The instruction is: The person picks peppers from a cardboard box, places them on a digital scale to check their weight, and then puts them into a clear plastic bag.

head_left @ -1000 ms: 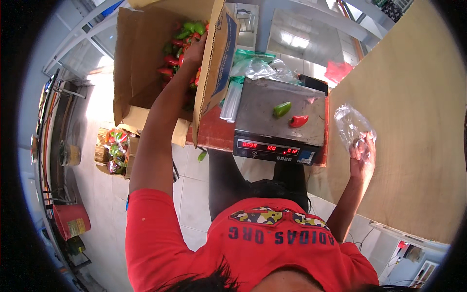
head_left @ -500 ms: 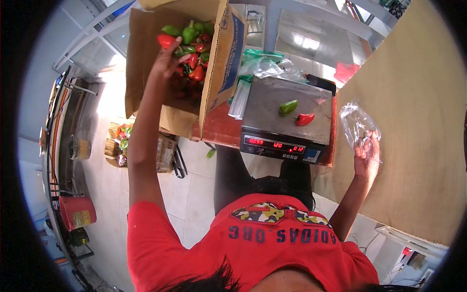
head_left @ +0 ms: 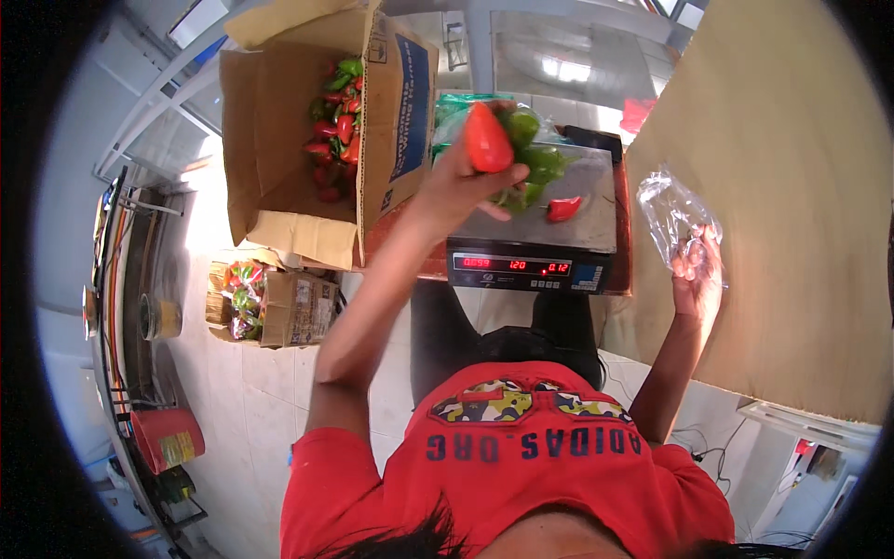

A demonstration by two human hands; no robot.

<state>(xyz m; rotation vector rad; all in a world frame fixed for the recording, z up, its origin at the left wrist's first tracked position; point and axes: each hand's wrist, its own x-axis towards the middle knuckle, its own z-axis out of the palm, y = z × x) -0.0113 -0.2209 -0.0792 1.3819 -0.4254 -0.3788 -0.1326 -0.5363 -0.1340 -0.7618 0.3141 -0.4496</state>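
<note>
My left hand (head_left: 461, 191) is closed around several peppers, a bright red pepper (head_left: 489, 138) and green peppers (head_left: 540, 166) among them. It hangs over the left part of a digital scale (head_left: 591, 224) with a lit red display. Beside the held bunch, a small red pepper (head_left: 563, 209) lies on the metal pan. Whatever sits under my hand is hidden. To the right of the scale, my right hand (head_left: 698, 265) grips a clear plastic bag (head_left: 663, 212) by its lower end.
At the left of the scale stands an open cardboard box (head_left: 270, 130) with red and green peppers (head_left: 335, 130) inside. Behind the scale lie plastic bags (head_left: 449, 116). A smaller carton (head_left: 303, 307) of peppers is on the floor. A wooden panel (head_left: 801, 214) rises at the right.
My left hand has come out of the cardboard box, moving right with several peppers to above the scale. My right hand keeps hold of the plastic bag.
</note>
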